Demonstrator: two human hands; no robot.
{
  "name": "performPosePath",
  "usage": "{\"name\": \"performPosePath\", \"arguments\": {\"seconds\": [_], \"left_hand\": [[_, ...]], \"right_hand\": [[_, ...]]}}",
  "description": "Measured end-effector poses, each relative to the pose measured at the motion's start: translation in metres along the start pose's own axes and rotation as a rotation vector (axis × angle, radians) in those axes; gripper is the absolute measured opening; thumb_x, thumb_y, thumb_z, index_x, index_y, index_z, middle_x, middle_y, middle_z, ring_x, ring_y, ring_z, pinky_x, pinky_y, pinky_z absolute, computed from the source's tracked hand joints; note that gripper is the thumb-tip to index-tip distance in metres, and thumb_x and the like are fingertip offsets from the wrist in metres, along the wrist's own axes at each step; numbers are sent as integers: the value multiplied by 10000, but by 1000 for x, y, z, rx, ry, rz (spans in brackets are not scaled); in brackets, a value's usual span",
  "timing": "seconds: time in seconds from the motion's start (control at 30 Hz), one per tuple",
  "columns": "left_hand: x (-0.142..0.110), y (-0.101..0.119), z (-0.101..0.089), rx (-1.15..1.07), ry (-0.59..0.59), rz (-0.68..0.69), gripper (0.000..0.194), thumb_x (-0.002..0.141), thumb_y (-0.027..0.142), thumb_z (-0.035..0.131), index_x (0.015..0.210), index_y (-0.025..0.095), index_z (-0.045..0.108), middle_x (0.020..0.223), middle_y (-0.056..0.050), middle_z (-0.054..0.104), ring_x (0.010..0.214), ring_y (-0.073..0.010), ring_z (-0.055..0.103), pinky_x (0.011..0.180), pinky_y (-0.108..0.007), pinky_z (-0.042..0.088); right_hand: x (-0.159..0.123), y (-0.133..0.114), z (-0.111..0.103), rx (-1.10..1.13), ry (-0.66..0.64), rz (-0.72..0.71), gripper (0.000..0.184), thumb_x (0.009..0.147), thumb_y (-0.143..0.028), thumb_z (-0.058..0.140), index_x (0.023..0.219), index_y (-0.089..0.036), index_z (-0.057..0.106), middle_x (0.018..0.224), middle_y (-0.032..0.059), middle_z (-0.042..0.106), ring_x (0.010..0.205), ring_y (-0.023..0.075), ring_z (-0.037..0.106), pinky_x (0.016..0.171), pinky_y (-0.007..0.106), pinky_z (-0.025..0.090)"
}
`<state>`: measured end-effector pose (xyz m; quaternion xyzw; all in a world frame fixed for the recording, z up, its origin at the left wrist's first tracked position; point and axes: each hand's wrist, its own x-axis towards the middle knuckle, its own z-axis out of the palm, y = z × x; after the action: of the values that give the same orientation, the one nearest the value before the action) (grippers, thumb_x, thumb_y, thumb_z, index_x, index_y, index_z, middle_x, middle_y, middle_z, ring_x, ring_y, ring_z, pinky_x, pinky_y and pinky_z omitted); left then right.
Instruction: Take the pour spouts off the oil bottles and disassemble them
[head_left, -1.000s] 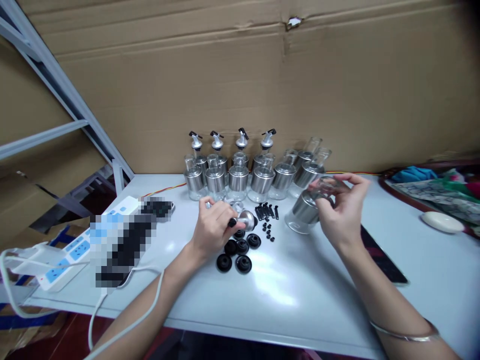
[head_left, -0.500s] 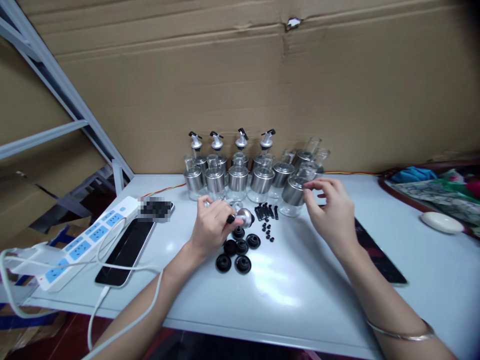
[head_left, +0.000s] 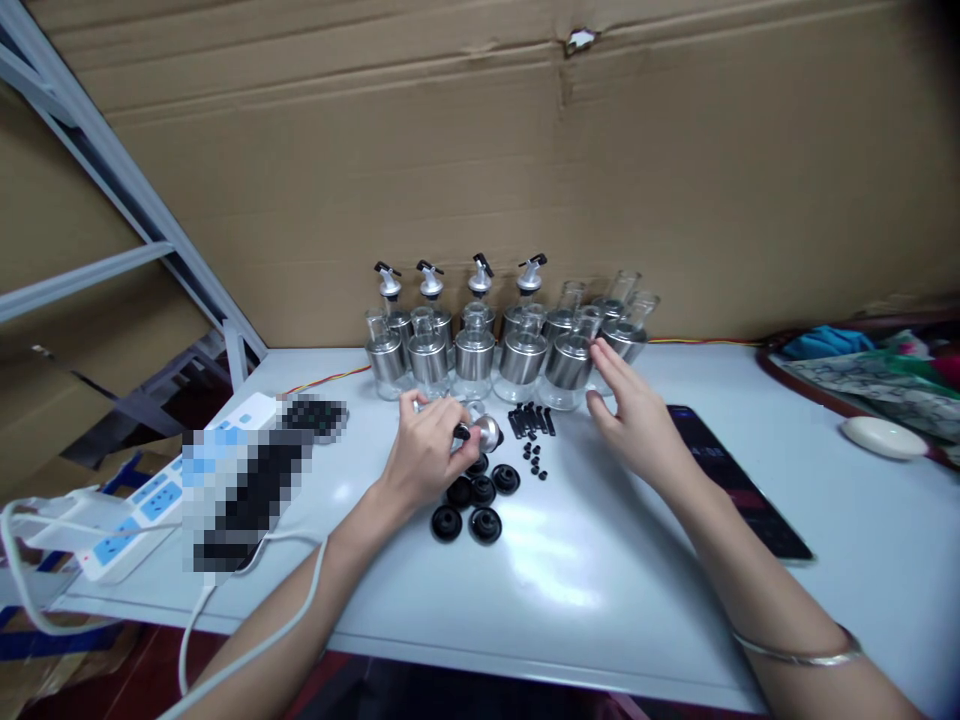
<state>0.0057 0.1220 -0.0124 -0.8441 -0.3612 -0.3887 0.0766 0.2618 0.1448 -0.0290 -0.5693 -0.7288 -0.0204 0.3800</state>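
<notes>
My left hand (head_left: 427,445) is closed around a silver bottle pourer (head_left: 487,433) with a black lever, above the table. My right hand (head_left: 637,420) has its fingers stretched out and its thumb apart. Its fingertips are at the right side of a glass bottle (head_left: 572,362) with a metal band; I cannot tell if they touch it. That bottle stands at the front row's right end. Black round caps (head_left: 486,524) lie below my left hand. Small black levers (head_left: 532,420) and tiny black plugs (head_left: 534,462) lie between my hands.
Behind stand several bottles with pourers fitted, one a silver pourer (head_left: 531,275), and open-necked bottles (head_left: 626,325). A dark phone (head_left: 739,485) lies right, near a white oval object (head_left: 885,437). A power strip (head_left: 120,540) and white cable (head_left: 319,580) lie left. Cardboard (head_left: 480,130) stands behind.
The bottle at my right hand has moved left and back into the front row. My right fingers have straightened from their hold on it. My left hand stays nearly still with the pourer.
</notes>
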Motion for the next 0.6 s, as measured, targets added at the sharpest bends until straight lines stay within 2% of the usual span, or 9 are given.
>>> {"name": "performPosePath", "arguments": {"seconds": [0.17,0.33,0.37,0.43,0.5,0.6], "left_hand": [[-1,-1,2,-12,-53,-26,176,871,229,303,779,173,442,725,-15,610,591,-141,489,771,-342,301],[-1,0,0,-42,-109,-48,156,852,233,293,798,175,428,738,-18,595,609,-152,487,779,-357,302],[-1,0,0,-50,-114,-53,155,849,236,289,798,177,423,733,-17,588,611,-154,485,780,-359,304],[-1,1,0,-66,-121,-62,145,843,239,290,786,181,411,717,-12,574,607,-154,478,777,-358,307],[-1,1,0,-71,-135,-68,130,833,241,298,766,185,395,701,-6,563,601,-153,472,765,-353,310],[-1,2,2,-52,-173,-59,115,813,242,309,743,188,381,688,-6,554,594,-154,465,746,-348,314]], "right_hand": [[4,14,9,-3,-78,-41,601,871,-228,396,1447,-135,251,1494,114,254,1382,230,238,1139,435,242],[2,13,13,-13,-46,-84,650,874,-250,431,1463,-145,177,1519,146,167,1401,269,167,1130,487,224],[1,9,12,-7,-7,-90,634,873,-254,446,1453,-154,211,1511,153,189,1394,284,189,1117,500,243],[-1,-6,7,26,103,-121,532,867,-251,485,1380,-169,367,1436,167,330,1334,296,317,1069,500,320],[-4,-26,3,86,197,-195,342,857,-222,522,1197,-189,548,1208,140,528,1147,255,496,968,451,423],[-11,-55,2,147,191,-410,176,835,-173,567,1001,-191,624,938,86,593,911,201,548,805,378,473]]}}
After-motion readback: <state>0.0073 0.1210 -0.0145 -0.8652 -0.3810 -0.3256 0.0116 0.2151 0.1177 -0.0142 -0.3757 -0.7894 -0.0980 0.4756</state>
